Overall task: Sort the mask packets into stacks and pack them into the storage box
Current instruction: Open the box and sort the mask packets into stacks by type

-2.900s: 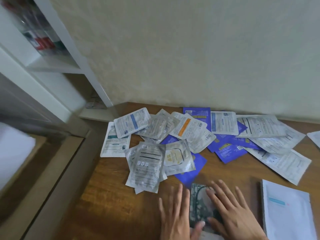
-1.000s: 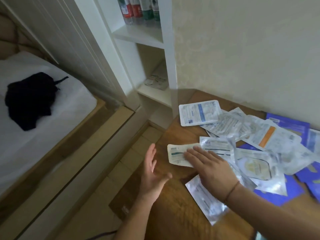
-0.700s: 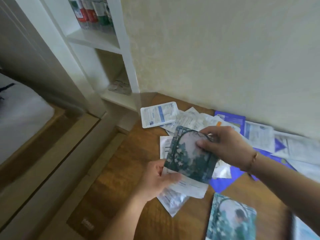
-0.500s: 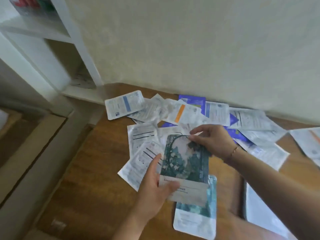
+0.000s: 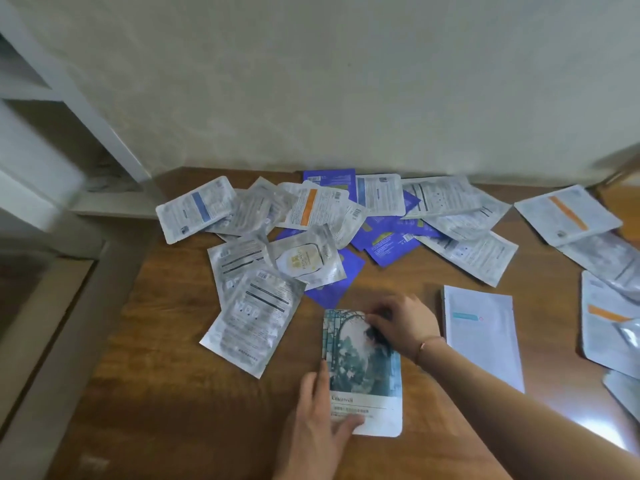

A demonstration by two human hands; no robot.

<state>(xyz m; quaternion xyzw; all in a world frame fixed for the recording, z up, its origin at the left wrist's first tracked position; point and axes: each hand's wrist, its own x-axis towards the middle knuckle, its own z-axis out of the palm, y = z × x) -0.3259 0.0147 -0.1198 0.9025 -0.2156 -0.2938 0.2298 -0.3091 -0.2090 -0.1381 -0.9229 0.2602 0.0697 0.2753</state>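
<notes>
The right hand's point(image 5: 403, 325) fingers point(image 5: 375, 318) curl over the top edge of a teal, garden-printed mask packet point(image 5: 362, 370), while the left hand point(image 5: 320, 415) lies nearly flat along its lower left edge, thumb on the white label. The packet rests flat on the brown wooden tabletop point(image 5: 166, 393), just left of a plain white packet stack point(image 5: 483, 336). Judging by this, stacking is under way. Next comes picking a matching packet from the jumbled silver and purple heap point(image 5: 311, 233). No storage box is visible.

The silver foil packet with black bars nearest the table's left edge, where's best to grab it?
Probably the silver foil packet by its near-left corner, from the left: that corner lies flat on bare wooden table, while its far end is tucked among other packets.
</notes>
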